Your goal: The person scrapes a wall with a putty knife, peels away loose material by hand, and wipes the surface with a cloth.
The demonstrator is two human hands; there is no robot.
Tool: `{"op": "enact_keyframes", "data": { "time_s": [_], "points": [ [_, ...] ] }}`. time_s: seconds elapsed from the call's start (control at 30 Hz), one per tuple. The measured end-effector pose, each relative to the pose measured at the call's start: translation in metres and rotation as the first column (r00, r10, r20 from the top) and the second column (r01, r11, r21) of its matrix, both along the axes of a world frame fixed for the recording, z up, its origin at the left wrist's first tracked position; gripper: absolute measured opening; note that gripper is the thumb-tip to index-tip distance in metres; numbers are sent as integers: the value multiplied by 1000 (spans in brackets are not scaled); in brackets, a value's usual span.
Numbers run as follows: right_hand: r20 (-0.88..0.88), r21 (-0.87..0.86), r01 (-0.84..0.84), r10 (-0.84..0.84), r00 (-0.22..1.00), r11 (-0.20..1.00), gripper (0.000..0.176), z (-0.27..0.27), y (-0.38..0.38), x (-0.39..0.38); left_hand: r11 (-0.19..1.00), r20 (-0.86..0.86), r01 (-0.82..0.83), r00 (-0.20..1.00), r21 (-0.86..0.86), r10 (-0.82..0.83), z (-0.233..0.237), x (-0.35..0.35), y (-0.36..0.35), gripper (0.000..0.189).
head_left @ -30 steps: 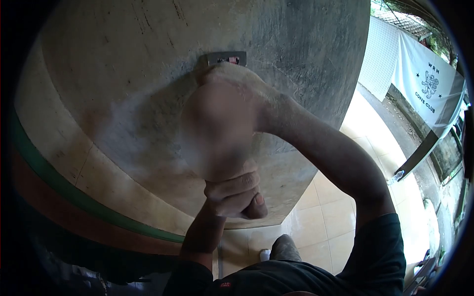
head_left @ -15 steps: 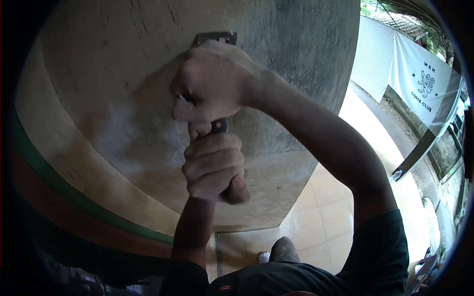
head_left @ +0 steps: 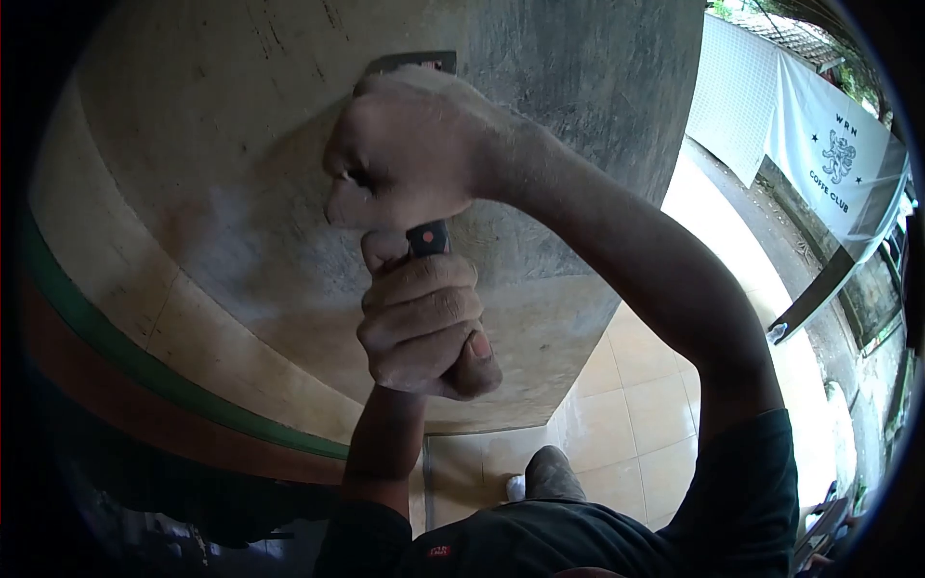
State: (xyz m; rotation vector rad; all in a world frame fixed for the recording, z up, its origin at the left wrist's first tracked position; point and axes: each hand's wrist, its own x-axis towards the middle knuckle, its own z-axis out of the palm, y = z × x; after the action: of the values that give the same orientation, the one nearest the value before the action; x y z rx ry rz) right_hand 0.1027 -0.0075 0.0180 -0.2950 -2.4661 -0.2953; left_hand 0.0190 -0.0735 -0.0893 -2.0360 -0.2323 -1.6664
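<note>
A scraper with a dark handle marked by a red dot is pressed up against a grey-brown plastered wall. Its wide flat dark head shows just above my right hand, which is clenched around the upper part of the tool and hides much of it. Lower down, my left hand wraps its fingers round the handle, with the thumb folded across at the right. Only a short piece of handle appears between the two hands.
A green band curves along the wall's lower left. Pale floor tiles lie below, with my knee over them. Outdoors at the right hangs a white printed banner beside a leaning dark post.
My right hand and the scraper's head have shifted slightly up and left along the wall. The left hand keeps its grip, almost in the same place.
</note>
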Motion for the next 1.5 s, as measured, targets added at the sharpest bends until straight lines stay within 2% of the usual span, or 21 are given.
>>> {"op": "enact_keyframes", "data": {
  "time_s": [0.1,0.17,0.2,0.27,0.33,0.43,0.47,0.53,0.57,0.6,0.67,0.73,0.8,0.87,0.93,1.0,1.1,1.2,1.23,1.33,1.5],
  "points": [
    [-48,-8,-76,76,996,997,33,3,5,5,999,-19,-46,999,6,46,6,9,-6,41],
    [-98,-85,-143,135,986,986,33,5,6,4,977,43,153,988,-147,-148,23,0,-20,40],
    [-108,-126,-152,139,984,980,32,10,3,4,974,52,147,989,-172,-140,21,0,-19,40],
    [-118,-171,-161,142,983,972,31,1,-2,7,999,-62,31,998,34,-28,16,7,-8,40],
    [7,42,-74,73,997,996,28,-12,5,9,999,-91,-1,996,-36,-2,-17,5,-4,36],
    [129,79,49,-59,990,996,26,-9,-4,8,1000,215,4,977,1,-4,-26,10,3,11],
    [127,89,51,-62,990,995,26,-7,-4,9,1000,214,5,977,10,-8,-27,15,0,11],
    [158,114,5,-23,987,993,24,-7,-1,9,848,617,262,781,-461,94,-32,29,-19,26],
    [160,120,-2,-17,987,993,24,-10,2,9,733,608,418,794,-538,-6,-45,18,-13,36],
    [207,116,-57,32,978,992,24,-16,7,9,736,608,413,794,-536,-2,-49,19,-17,36],
    [254,116,-120,87,963,986,24,-20,8,8,313,726,797,601,-516,-335,-57,23,-26,33],
    [247,97,-108,81,966,989,25,-12,5,8,306,695,793,609,-527,-383,-56,19,-19,27],
    [214,124,-128,100,972,984,25,-4,9,10,193,625,846,503,-497,-596,-44,10,-12,30],
    [181,132,-152,127,975,980,24,4,11,11,216,720,863,502,-457,-479,-35,20,-3,38],
    [267,203,15,-70,961,979,23,24,11,15,243,866,870,472,-428,-164,-25,32,19,42],
    [205,170,11,-46,978,985,24,27,10,13,307,822,857,496,-414,-279,-15,34,25,47],
    [70,120,-69,61,996,990,26,16,12,13,216,833,863,500,-456,-238,-6,29,-7,48],
    [-22,95,-186,189,982,978,27,10,17,14,280,857,828,514,-486,-31,-2,41,-27,47],
    [-53,78,-217,221,974,973,27,12,17,13,271,857,836,511,-477,-69,9,40,-30,45],
    [-63,159,-47,58,996,986,26,40,18,10,286,900,870,433,-402,-52,29,35,-6,44],
    [-77,86,-125,132,988,988,29,15,10,14,238,881,860,472,-452,-30,19,39,-34,51]
  ]
}}
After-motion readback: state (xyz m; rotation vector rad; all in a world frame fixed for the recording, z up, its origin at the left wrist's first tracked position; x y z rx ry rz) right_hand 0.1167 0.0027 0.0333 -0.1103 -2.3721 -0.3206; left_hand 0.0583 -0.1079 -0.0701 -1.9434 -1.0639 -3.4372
